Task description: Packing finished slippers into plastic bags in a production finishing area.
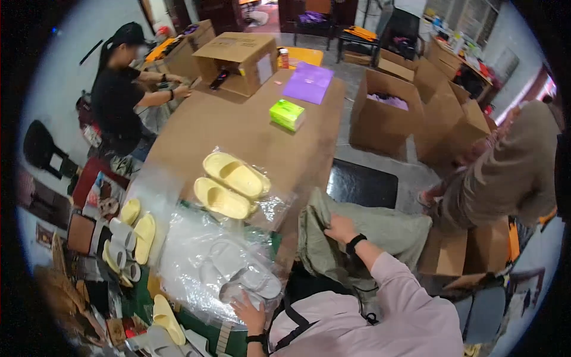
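My left hand (248,313) lies with its fingers spread at the near end of a pair of grey slippers (260,282). Clear plastic bags (184,259) are spread under and around that pair, near the table's front. My right hand (340,228) is closed on the edge of a grey-green sack (395,229), which sags beside the table on my right. Farther up the table rests a pair of yellow slippers (235,174) on clear plastic. What the sack contains is hidden.
Loose slippers (144,238) line the left side. On the brown tabletop (178,137) are a green tissue pack (287,115), a purple bag (308,82) and an open carton (235,56). Cartons (380,128) stand at right. One person (119,89) works far left; another (505,166) bends at right.
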`<state>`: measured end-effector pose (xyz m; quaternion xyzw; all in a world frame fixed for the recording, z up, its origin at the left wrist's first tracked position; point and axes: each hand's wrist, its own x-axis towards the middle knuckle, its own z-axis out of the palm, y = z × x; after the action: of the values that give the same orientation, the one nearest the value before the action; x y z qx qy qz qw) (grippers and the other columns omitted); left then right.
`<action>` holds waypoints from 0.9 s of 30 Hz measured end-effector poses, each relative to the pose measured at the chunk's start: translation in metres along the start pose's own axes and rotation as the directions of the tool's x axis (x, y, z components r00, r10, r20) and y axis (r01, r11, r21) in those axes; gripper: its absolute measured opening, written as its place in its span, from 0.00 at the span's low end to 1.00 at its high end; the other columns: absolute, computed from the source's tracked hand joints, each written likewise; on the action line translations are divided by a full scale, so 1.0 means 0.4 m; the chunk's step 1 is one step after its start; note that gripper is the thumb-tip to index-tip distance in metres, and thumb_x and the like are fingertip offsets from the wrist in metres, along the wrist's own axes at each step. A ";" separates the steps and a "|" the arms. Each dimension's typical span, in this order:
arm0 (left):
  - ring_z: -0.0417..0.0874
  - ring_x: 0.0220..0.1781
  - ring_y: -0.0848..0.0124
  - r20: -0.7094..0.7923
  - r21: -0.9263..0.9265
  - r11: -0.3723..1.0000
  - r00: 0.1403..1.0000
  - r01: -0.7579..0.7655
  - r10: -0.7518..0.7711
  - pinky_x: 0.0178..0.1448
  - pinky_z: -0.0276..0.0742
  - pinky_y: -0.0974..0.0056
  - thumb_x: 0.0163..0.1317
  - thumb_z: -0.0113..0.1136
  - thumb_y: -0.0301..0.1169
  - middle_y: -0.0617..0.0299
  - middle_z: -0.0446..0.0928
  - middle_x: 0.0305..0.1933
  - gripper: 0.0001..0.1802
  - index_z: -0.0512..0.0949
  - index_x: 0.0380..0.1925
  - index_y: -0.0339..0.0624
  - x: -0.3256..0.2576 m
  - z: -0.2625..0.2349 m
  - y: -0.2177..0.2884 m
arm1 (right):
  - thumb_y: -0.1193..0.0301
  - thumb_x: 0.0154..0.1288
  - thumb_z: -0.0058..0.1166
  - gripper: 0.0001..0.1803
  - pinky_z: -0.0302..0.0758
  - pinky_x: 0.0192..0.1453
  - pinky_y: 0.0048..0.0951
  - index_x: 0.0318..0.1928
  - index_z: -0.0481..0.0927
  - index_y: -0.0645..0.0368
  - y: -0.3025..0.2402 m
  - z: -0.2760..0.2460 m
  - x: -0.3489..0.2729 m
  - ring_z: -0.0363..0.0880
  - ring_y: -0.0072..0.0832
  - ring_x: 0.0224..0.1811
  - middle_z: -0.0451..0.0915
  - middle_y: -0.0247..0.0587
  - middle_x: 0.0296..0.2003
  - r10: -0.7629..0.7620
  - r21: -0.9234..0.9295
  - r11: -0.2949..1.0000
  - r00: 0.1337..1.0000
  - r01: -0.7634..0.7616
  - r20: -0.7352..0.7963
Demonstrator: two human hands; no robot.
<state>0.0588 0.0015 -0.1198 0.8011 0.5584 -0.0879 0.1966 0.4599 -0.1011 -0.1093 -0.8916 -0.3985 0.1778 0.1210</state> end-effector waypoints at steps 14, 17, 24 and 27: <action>0.50 0.69 0.46 -0.178 -0.001 0.986 0.970 -0.169 0.166 0.68 0.50 0.46 0.41 0.68 0.38 0.40 0.51 0.67 0.52 0.50 0.66 0.40 -0.044 0.017 -0.030 | 0.60 0.55 0.54 0.17 0.74 0.33 0.40 0.26 0.80 0.63 -0.216 -0.109 0.042 0.79 0.45 0.28 0.78 0.53 0.22 -0.315 -0.224 0.904 0.921 0.364 0.227; 0.52 0.68 0.46 -0.176 -0.085 0.986 0.976 -0.143 0.126 0.67 0.51 0.46 0.42 0.67 0.39 0.40 0.52 0.66 0.51 0.51 0.65 0.39 -0.043 0.030 -0.021 | 0.61 0.58 0.47 0.19 0.70 0.34 0.42 0.29 0.77 0.68 -0.307 -0.028 0.000 0.74 0.48 0.24 0.77 0.56 0.24 -0.674 0.468 0.736 0.470 0.489 0.569; 0.49 0.67 0.40 -0.368 0.005 0.993 0.923 0.121 -0.111 0.64 0.47 0.38 0.45 0.65 0.44 0.37 0.46 0.68 0.48 0.53 0.66 0.46 -0.021 -0.031 0.064 | 0.61 0.60 0.53 0.40 0.69 0.52 0.38 0.65 0.47 0.64 -0.392 0.274 -0.073 0.72 0.50 0.49 0.73 0.62 0.47 -0.518 0.449 0.851 0.574 0.273 0.634; 0.49 0.66 0.34 -0.249 -0.112 0.964 0.932 0.242 -0.263 0.65 0.49 0.40 0.54 0.58 0.39 0.33 0.41 0.68 0.45 0.45 0.68 0.48 0.002 -0.035 0.083 | 0.60 0.58 0.55 0.39 0.69 0.52 0.36 0.63 0.51 0.64 -0.426 0.281 -0.060 0.72 0.45 0.51 0.72 0.60 0.48 -0.570 0.494 0.800 0.689 0.340 0.448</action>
<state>0.0890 -0.0020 -0.1001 0.7186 0.6810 0.0162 0.1401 0.2850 0.0003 -0.1450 -0.6240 -0.5868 0.4747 0.2024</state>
